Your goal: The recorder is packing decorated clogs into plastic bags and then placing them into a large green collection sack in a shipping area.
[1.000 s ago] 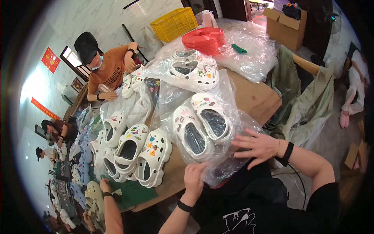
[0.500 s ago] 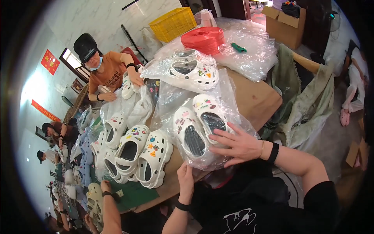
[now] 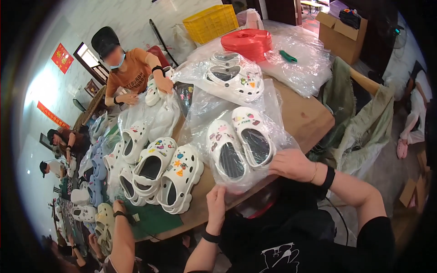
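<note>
A pair of white clogs [image 3: 226, 148] with colourful charms lies side by side inside a clear plastic bag [image 3: 237, 185] at the table's near edge. My left hand [image 3: 216, 202] pinches the bag's near left corner. At the right side of the same bag, my right hand [image 3: 293, 164] has its fingers closed on the plastic, close to the right clog's heel. Just beyond lies another bagged pair of white clogs [image 3: 234, 79]. Left of my bag stand several unbagged white clogs [image 3: 181, 179] with charms.
A red roll of plastic twine [image 3: 246, 42] and a green cutter [image 3: 287, 56] rest on stacked clear bags [image 3: 302, 75]. Across the table a co-worker in an orange shirt [image 3: 132, 75] handles a clog. Another person's arm [image 3: 122, 236] reaches in at lower left. Green sacking [image 3: 364, 118] hangs at right.
My right hand has gone from lying spread over the right clog to gripping the bag's right side. My left hand stays at the near left corner.
</note>
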The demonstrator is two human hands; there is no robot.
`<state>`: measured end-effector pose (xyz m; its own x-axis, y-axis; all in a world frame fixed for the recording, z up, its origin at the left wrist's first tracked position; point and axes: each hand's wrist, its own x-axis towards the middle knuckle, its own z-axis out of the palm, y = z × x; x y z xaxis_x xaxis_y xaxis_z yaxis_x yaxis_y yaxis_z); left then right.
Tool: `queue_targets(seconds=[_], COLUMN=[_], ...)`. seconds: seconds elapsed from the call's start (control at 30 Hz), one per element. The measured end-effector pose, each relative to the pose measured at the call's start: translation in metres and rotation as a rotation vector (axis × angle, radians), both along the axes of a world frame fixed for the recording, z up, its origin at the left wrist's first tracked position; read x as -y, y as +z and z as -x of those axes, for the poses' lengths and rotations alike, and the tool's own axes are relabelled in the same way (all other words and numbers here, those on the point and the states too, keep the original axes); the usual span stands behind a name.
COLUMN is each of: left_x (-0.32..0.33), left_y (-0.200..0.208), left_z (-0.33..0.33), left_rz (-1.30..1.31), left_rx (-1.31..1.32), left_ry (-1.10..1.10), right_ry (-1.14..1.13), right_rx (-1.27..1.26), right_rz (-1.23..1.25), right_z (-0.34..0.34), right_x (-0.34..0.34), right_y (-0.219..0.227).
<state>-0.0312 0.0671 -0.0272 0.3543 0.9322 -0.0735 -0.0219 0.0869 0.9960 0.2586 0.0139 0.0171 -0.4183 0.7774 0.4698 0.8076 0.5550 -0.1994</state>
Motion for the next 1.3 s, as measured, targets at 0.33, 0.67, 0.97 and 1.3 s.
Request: queue_targets(seconds=[0.33,0.67,0.97,1.3], left_x=[0.017,-0.013,-0.012,-0.004], left_y=[0.031,0.022,0.031,0.016], left_z=[-0.019,-0.045,-0.054,-0.05], left_rz=[-0.761,-1.187,-1.124,-1.086], left_rx=[-0.43,-0.797,-0.804,-0.719], left_ry=[0.251,-0.039,-0.046,-0.095], right_ry=[-0.289,-0.145,-0.159,-0.591], right_rx=[-0.956,-0.265,0.084,0.038], right_rz=[0.871,0.316,-0.182,0.297], right_z=[-0.008,-0.036,0.026,0.075], right_x=[-0.047,-0.002,0.025,-0.074], right_y=[0.003,0.065,0.045,0.0])
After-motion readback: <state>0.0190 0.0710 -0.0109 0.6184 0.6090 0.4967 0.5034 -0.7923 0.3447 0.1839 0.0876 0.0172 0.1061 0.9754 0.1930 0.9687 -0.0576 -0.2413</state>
